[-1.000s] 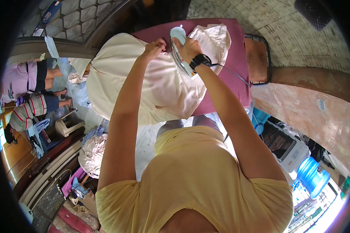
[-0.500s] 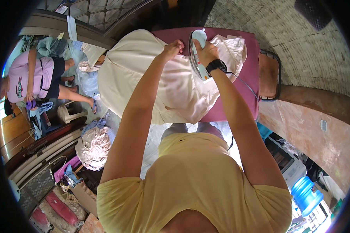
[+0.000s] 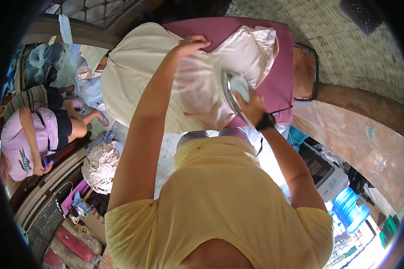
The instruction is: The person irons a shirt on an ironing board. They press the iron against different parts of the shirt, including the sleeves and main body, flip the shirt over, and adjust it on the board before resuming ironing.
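Hands apart, the right hand (image 3: 254,108) clasps the iron (image 3: 239,86) on the cream garment (image 3: 130,76) toward the near edge of the board (image 3: 279,96), the left hand (image 3: 194,44) lies by the far edge, whether pinching cloth I cannot tell, and a pink shirt (image 3: 14,144) bears lettering.

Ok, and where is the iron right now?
In the head view, the iron is right of centre in the upper half, in the right hand, over the cream garment toward the maroon board's near edge.

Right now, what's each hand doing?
Left hand: at the cream garment's far edge; whether gripping can't be told.
Right hand: closed, holding the iron.
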Motion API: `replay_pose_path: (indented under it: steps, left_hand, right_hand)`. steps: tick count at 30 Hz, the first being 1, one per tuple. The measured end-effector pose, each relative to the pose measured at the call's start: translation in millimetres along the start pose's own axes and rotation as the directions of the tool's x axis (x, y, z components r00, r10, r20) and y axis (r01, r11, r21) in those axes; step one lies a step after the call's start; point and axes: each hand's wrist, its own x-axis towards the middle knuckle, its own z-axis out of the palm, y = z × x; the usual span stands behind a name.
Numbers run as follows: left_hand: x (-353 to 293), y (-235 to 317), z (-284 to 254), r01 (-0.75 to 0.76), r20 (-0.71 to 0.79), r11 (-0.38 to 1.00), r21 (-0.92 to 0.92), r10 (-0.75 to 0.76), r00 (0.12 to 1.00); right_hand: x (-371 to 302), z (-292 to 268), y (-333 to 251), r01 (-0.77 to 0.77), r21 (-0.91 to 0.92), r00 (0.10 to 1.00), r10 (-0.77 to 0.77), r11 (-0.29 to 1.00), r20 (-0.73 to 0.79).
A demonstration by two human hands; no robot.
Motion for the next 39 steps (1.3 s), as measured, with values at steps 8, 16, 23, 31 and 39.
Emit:
replay_pose_path:
  steps: [8,16,23,31,39]
  left_hand:
    - [8.8,-6.9,-2.5,0.06,-0.005,0.939,-0.339,-0.066,0.998]
    - [6.9,-11.1,10.3,0.006,-0.076,0.974,-0.226,-0.024,0.997]
    - [-5.2,14.1,13.4,0.063,-0.109,0.952,0.3,-0.032,0.994]
    - [-9.9,16.3,6.7,0.093,-0.08,0.96,0.263,-0.075,0.994]
    - [-12.0,13.5,9.0,0.016,-0.034,0.912,0.409,-0.002,0.999]
  right_hand:
    - [130.5,20.6,-52.1,-0.138,0.095,0.988,0.144,0.986,-0.052]
    - [36.3,2.9,-5.5,-0.347,0.14,0.841,0.374,0.927,-0.39]
    - [120.3,-21.3,-9.0,-0.468,0.199,0.778,0.508,0.861,-0.369]
    - [92.7,-1.6,2.1,-0.432,0.185,0.803,0.469,0.883,-0.367]
    - [85.1,2.2,-14.3,-0.231,0.163,0.893,0.276,0.959,-0.357]
